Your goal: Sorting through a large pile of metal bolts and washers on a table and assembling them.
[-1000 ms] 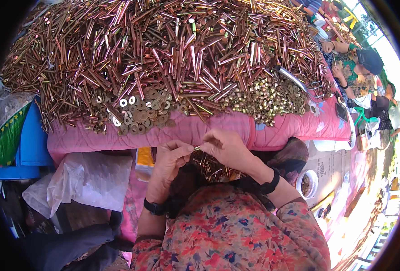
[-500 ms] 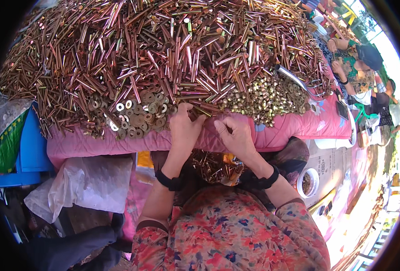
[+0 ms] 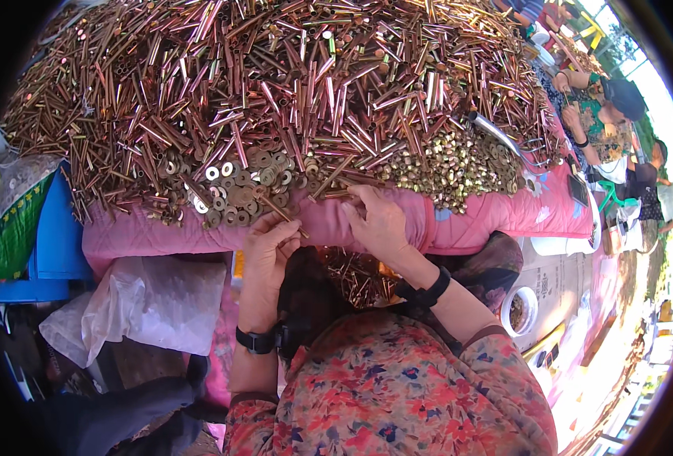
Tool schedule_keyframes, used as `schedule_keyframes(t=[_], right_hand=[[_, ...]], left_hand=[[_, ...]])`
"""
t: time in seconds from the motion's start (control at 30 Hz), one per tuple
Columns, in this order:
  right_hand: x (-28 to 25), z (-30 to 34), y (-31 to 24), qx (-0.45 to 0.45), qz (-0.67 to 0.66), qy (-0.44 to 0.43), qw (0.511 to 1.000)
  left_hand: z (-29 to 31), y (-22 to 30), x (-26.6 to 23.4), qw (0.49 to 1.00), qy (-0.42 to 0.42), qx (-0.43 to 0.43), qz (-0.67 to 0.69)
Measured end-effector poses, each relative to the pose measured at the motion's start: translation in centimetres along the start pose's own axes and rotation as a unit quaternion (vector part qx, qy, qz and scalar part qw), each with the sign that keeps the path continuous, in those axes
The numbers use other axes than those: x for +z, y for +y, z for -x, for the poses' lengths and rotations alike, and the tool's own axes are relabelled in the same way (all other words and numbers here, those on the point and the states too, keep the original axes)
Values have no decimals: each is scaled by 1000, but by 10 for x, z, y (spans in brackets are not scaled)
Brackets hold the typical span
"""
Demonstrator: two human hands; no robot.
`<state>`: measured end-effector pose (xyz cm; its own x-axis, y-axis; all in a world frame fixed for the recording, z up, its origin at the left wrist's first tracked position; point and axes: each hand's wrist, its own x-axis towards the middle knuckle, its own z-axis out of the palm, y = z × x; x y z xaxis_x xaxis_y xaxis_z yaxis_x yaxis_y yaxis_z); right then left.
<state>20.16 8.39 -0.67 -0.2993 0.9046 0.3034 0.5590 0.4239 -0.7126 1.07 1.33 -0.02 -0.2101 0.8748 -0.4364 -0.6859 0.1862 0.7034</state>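
Ahead of you the metal heap [image 3: 298, 83] covers most of the work surface, its rods and tubes lying at every angle, as if tipped out loose rather than laid in rows. Under it, a pink quilt [image 3: 142, 237] rolls over the near edge, perhaps to cushion the rim and stop pieces slipping off. Low on your right lies a cardboard sheet [image 3: 553, 281]; on your left a clear plastic sheet [image 3: 161, 304] hangs below the quilt, near a blue bin [image 3: 55, 235] and a green bag [image 3: 17, 232]. The nuts [image 3: 450, 167] are gathered on the right of the near edge and the washers [image 3: 238, 194] on the left, probably so that each kind is easy to reach. A white bucket [image 3: 520, 308] stands by the cardboard, and a metal hand rake [image 3: 496, 131] lies behind the nuts. Your right hand [image 3: 380, 220] is at the quilt's edge, fingertips beside some rods; you cannot tell from here whether its grip has closed on one. Your left hand [image 3: 266, 247] pinches a single rod [image 3: 282, 211] between thumb and fingers, slanting over the near edge, its far end toward the washers; holding it near one end seems to leave the rest free. As for writing, dark print shows on the cardboard, too small to read surely, and the bag's yellow marks are unclear.
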Motion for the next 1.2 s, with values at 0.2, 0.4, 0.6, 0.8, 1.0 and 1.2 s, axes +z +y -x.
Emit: schedule_keyframes(t=[0.2,0.4,0.6,0.8,1.0,1.2], right_hand=[[25,-6,-24,-110,9,-28,993],[62,-21,-33,-184,71,-41,979],[57,-23,-34,-114,15,-18,993],[35,-7,-59,-40,-215,18,976],[25,16,-49,-244,-28,46,968],[11,15,-29,-185,22,20,982]], left_hand=[[12,7,-13,991,67,86,74],[19,13,-23,981,27,83,172],[25,5,-27,983,67,118,123],[30,-13,-6,986,42,126,101],[35,-26,-5,995,2,99,-34],[32,-28,-2,996,32,80,-37]])
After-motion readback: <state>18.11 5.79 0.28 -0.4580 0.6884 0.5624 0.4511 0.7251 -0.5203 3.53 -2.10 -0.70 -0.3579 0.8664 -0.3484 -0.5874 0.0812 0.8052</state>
